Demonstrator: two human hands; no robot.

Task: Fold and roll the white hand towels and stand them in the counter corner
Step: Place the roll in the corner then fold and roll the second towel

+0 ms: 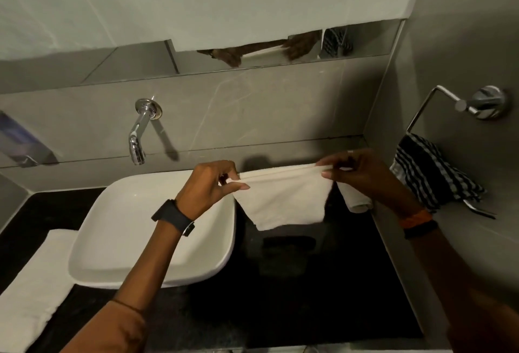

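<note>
Progress looks partial: one white towel (283, 201) hangs in the air over the black counter (295, 282), folded over along its top edge, its corners pinched by the left hand (209, 187) on one side and the right hand (362, 172) on the other, fingers of both closed on the cloth; it is not yet rolled. Behind the right hand, in the counter's far right corner, stands what seems to be a rolled towel (355, 199), though the wrist hides much of it; more white towelling (33, 282) lies flat at the left of the white basin (120, 229), apparently waiting its turn. Dim grey-tiled washroom; chrome tap (139, 133) on the wall above the basin; a checked cloth (432, 175) draped on a chrome ring at the right wall; a mirror strip above reflects the hands.
</note>
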